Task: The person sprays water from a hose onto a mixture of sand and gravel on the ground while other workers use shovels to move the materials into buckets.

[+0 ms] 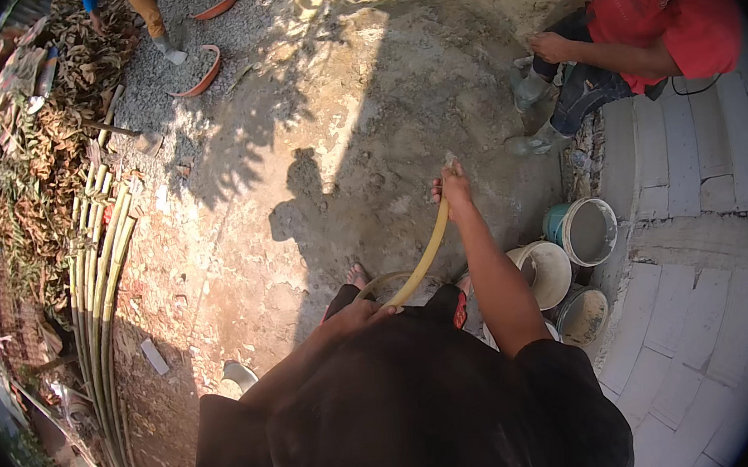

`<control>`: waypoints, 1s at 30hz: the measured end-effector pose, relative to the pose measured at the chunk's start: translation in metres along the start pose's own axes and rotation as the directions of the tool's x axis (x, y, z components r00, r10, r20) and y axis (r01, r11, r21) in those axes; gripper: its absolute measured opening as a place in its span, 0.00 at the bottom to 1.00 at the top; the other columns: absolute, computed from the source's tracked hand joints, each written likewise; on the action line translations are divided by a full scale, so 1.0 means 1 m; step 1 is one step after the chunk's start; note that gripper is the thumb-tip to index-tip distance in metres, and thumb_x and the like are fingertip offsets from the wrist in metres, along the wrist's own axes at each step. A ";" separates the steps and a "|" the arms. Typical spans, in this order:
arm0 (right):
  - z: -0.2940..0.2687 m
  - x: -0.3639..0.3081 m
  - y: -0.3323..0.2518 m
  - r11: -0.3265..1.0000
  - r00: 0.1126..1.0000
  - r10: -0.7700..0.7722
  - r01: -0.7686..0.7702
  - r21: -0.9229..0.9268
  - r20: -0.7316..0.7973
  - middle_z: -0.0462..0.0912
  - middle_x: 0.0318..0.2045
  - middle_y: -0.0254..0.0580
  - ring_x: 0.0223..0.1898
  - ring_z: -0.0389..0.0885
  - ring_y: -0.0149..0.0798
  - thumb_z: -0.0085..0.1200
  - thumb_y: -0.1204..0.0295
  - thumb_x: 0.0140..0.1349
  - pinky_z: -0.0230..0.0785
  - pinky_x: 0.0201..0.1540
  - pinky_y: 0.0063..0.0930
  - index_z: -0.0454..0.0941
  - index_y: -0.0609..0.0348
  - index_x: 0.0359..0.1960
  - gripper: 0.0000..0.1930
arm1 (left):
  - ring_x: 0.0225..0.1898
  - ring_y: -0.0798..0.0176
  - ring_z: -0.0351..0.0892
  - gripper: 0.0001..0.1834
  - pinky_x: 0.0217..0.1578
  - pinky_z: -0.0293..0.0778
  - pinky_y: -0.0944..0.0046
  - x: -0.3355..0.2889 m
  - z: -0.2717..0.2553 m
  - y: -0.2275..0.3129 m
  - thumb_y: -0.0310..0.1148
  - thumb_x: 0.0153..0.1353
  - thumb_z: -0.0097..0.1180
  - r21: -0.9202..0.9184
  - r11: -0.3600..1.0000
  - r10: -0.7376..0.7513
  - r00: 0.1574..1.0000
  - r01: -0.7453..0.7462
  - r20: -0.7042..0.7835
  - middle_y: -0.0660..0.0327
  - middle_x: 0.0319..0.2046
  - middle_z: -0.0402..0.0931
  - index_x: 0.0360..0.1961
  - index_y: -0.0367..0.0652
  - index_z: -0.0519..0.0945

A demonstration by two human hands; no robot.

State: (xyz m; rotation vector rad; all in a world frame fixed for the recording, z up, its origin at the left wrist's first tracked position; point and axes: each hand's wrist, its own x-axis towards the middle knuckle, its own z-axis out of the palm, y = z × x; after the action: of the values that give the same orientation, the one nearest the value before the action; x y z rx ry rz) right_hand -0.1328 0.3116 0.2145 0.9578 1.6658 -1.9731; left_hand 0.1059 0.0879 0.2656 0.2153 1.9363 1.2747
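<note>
A yellow hose [430, 250] curves across the front of my body. Its far end is gripped in my right hand [454, 192], fingers wrapped round it, with my arm stretched forward over the ground. At the tip shows something pale, too small to tell if it is water. Close to my waist, my left hand [357, 315] is closed round a lower part of the same hose. Below the hands, the hose loops down beside my bare foot [357, 275]. Damp, grey-brown ground [386, 177] lies under and ahead of the hose end.
Several buckets [546, 275] stand right, beside a block wall [708, 289]. A person in a red shirt [661, 12] sits at the upper right. Gravel [159, 92], orange basins [209, 73] and another person's boot [171, 51] are upper left. Bamboo poles [99, 262] and dry leaves [31, 178] line the left.
</note>
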 end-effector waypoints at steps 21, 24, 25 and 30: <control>0.049 0.078 -0.057 0.778 0.898 -0.267 0.415 -0.471 0.350 0.74 0.21 0.34 0.13 0.65 0.25 0.36 0.62 0.72 0.57 0.12 0.22 0.68 0.46 0.48 0.10 | 0.40 0.43 0.78 0.35 0.44 0.68 0.52 0.048 -0.021 0.051 0.59 0.62 0.44 0.033 0.958 -0.254 0.894 0.286 -0.369 0.39 0.25 0.77 0.35 0.31 0.81; 0.022 0.087 -0.104 0.846 0.946 -0.268 0.322 -0.426 0.183 0.74 0.22 0.33 0.13 0.65 0.25 0.38 0.62 0.71 0.56 0.12 0.22 0.66 0.49 0.45 0.09 | 0.32 0.46 0.80 0.33 0.37 0.71 0.53 0.074 -0.036 0.105 0.58 0.62 0.46 -0.224 0.946 -0.300 0.894 0.234 -0.333 0.43 0.25 0.78 0.36 0.33 0.81; 0.014 0.090 -0.115 0.846 0.946 -0.267 0.322 -0.425 0.185 0.74 0.22 0.33 0.13 0.65 0.25 0.38 0.62 0.71 0.56 0.12 0.22 0.66 0.49 0.45 0.09 | 0.33 0.46 0.80 0.32 0.37 0.70 0.53 0.087 -0.033 0.105 0.57 0.62 0.47 -0.215 0.957 -0.260 0.906 0.195 -0.335 0.44 0.25 0.79 0.36 0.33 0.82; -0.030 0.118 -0.151 0.780 0.935 -0.210 0.337 -0.527 0.287 0.74 0.21 0.34 0.14 0.65 0.25 0.39 0.62 0.71 0.56 0.12 0.22 0.66 0.50 0.45 0.09 | 0.34 0.47 0.80 0.30 0.38 0.70 0.53 0.127 -0.035 0.159 0.56 0.61 0.49 -0.259 0.947 -0.269 0.912 0.192 -0.308 0.44 0.27 0.79 0.36 0.34 0.82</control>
State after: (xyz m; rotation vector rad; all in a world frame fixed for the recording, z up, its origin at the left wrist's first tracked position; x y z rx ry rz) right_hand -0.3094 0.3895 0.2355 0.2762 2.1730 -1.4939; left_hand -0.0462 0.2072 0.3385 -0.3659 2.0056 1.4233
